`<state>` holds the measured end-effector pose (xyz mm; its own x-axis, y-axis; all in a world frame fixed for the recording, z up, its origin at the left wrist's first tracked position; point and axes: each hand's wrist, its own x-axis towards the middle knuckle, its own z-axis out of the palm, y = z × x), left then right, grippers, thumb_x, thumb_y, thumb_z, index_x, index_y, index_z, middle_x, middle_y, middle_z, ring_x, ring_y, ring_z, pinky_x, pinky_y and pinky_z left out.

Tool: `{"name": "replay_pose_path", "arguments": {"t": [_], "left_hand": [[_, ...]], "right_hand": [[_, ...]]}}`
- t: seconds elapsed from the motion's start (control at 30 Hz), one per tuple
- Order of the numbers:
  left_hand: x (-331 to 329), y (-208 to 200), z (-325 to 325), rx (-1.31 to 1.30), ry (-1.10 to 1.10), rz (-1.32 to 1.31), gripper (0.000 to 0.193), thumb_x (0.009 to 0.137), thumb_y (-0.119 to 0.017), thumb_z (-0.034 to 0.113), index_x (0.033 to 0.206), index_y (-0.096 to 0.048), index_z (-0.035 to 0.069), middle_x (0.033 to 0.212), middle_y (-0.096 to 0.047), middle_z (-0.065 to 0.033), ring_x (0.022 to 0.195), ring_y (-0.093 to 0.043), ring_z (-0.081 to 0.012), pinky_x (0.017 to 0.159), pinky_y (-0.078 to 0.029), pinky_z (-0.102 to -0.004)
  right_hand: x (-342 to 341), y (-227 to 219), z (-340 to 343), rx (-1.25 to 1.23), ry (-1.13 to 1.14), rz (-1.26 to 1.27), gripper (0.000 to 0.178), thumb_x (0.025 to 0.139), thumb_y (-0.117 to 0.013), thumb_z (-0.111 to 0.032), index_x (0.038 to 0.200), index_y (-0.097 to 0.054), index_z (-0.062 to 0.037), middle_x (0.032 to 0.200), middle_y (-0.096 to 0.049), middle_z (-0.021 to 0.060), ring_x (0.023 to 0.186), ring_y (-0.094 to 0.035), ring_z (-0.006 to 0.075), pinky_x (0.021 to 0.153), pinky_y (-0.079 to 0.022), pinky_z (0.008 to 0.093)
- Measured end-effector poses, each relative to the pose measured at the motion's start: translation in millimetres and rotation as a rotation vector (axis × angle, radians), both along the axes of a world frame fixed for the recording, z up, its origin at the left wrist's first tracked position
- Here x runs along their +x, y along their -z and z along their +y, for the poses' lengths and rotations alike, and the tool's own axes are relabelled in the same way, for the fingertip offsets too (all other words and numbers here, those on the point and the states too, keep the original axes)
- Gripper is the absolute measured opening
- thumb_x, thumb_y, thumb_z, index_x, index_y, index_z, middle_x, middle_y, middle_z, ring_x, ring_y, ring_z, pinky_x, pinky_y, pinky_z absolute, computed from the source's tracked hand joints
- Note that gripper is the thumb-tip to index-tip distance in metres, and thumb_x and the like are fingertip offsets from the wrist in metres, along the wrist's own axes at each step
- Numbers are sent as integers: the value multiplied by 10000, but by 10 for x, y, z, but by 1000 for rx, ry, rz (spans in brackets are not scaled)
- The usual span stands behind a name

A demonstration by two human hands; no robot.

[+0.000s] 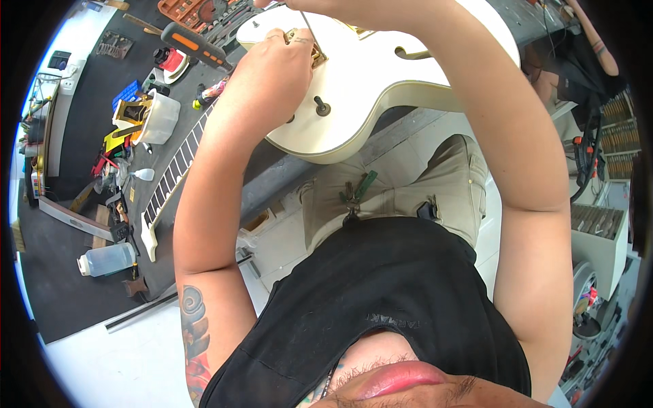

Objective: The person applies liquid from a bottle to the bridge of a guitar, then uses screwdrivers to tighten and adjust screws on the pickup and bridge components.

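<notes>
A cream-white guitar body (354, 81) with an f-shaped hole lies at the bench's near edge. My left hand (279, 75) rests on it, fingers curled down onto a gold metal guitar part (317, 57), partly hidden beneath them. Over the same spot, my right hand (333, 8) is cut off by the top edge. From it a thin metal shaft (312, 30) slants down to the gold part; its handle is out of sight. A dark control post (322, 106) sticks up from the body near my left wrist.
Left of my forearm lies a fretted guitar neck (178, 170). Beyond it are a white plastic tub (163, 117) of parts, an orange-and-black handled tool (194, 46) and a clear bottle (109, 259). An orange tool case (197, 12) lies at the back.
</notes>
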<state>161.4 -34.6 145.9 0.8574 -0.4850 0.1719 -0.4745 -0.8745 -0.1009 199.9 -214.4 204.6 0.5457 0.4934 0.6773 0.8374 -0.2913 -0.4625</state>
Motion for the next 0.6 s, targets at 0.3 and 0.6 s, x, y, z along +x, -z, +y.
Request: {"name": "replay_pose_path", "arguments": {"t": [0.3, 0.6], "left_hand": [[42, 2, -11, -18, 51, -22, 298, 978, -580, 114, 1231, -565, -41, 1084, -634, -278, 1030, -661, -437, 900, -527, -511], [34, 13, -9, -20, 93, -64, 292, 950, -553, 66, 1212, -582, -60, 1019, -644, -289, 978, -673, -434, 875, -543, -499]], "right_hand": [[16, 92, -79, 177, -92, 55, 534, 864, -712, 47, 1369, -580, -67, 1048, -710, 136, 914, -683, 226, 832, -536, 364], [-1, 135, -126, 129, -41, -86, 593, 898, -636, 27, 1464, -485, -64, 1180, -661, 205, 956, -659, 296, 877, -534, 380]]}}
